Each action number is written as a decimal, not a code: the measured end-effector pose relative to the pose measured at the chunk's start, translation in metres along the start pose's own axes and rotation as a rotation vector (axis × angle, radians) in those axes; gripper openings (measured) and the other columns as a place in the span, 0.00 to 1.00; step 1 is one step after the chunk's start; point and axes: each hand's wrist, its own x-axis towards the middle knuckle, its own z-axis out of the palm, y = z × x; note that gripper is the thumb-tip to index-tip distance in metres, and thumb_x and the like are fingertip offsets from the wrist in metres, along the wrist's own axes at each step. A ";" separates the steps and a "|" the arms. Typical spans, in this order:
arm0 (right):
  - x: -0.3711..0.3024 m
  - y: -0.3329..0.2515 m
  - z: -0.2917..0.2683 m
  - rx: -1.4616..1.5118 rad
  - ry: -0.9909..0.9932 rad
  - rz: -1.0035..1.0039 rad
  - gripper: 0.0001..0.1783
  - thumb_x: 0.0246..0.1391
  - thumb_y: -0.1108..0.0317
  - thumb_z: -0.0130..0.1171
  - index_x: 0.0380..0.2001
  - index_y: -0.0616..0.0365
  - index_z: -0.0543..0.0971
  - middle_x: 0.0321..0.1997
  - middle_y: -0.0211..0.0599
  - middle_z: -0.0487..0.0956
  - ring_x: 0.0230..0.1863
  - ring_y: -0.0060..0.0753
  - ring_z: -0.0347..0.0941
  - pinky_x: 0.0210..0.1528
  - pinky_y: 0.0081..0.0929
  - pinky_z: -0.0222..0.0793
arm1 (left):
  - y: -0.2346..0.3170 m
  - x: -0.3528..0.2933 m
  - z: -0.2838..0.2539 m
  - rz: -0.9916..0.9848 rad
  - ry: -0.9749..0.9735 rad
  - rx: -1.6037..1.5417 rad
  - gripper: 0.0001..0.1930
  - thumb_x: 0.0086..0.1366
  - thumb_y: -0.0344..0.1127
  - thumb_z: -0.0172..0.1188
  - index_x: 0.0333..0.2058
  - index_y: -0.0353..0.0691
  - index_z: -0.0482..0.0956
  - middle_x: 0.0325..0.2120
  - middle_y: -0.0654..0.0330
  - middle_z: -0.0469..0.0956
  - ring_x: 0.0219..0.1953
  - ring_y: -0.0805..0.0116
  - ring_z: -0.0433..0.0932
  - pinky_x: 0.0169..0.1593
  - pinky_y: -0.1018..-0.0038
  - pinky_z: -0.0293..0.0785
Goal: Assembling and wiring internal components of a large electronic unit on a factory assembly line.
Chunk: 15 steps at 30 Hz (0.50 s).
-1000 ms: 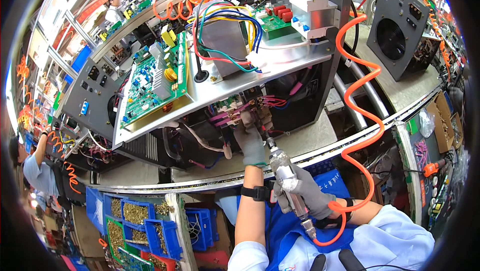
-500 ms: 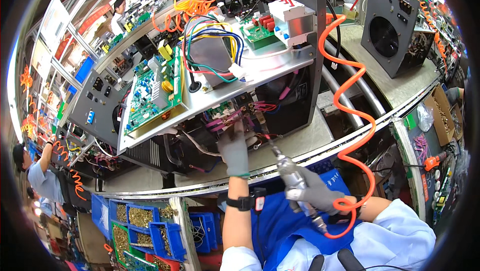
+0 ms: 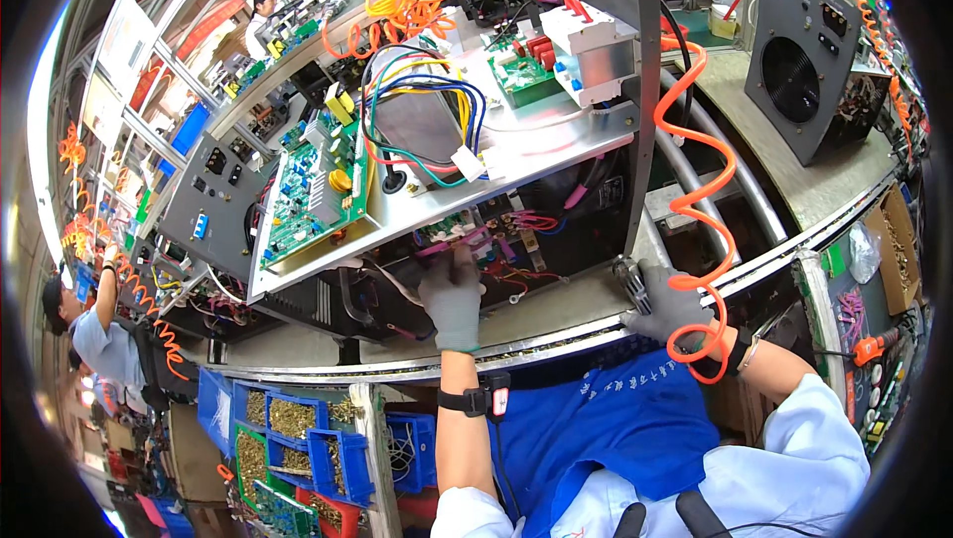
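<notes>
My left hand, in a grey glove, reaches under the raised metal plate of an open electrical unit. Its fingers are bent together at the pink-sleeved wires; whatever they pinch is hidden. To the right, my gloved right hand is closed round a silver air screwdriver, low by the bench edge beside the unit's dark panel. An orange coiled air hose passes over that hand. On the plate sit a green circuit board and a bundle of coloured wires.
Blue bins of small brass-coloured parts stand at lower left. A second grey unit with a fan stands on the right bench, past metal rollers. An orange power tool lies far right. A co-worker stands at left.
My right hand has carried the air screwdriver away from the wires, up and right to the bench edge. My left hand stays at the pink-sleeved wires. The view has shifted slightly.
</notes>
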 end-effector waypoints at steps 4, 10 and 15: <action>0.015 0.012 0.010 0.015 0.206 -0.252 0.40 0.43 0.50 0.65 0.52 0.69 0.66 0.41 0.61 0.73 0.44 0.61 0.70 0.46 0.49 0.65 | -0.003 -0.005 -0.006 0.672 0.125 0.564 0.11 0.62 0.43 0.56 0.28 0.43 0.79 0.21 0.55 0.78 0.22 0.57 0.78 0.26 0.64 0.73; 0.054 0.004 -0.001 0.281 0.600 -0.050 0.42 0.40 0.59 0.69 0.56 0.68 0.63 0.49 0.56 0.72 0.53 0.53 0.69 0.51 0.41 0.66 | 0.014 -0.001 -0.011 0.747 0.013 0.666 0.07 0.61 0.39 0.54 0.32 0.44 0.77 0.25 0.55 0.78 0.24 0.54 0.78 0.28 0.63 0.74; 0.098 -0.004 -0.026 0.457 0.608 -0.341 0.35 0.44 0.69 0.63 0.56 0.65 0.63 0.48 0.52 0.72 0.49 0.47 0.70 0.50 0.37 0.66 | 0.033 0.004 -0.016 0.777 -0.318 1.094 0.09 0.53 0.31 0.55 0.35 0.38 0.75 0.22 0.52 0.78 0.20 0.57 0.78 0.21 0.61 0.72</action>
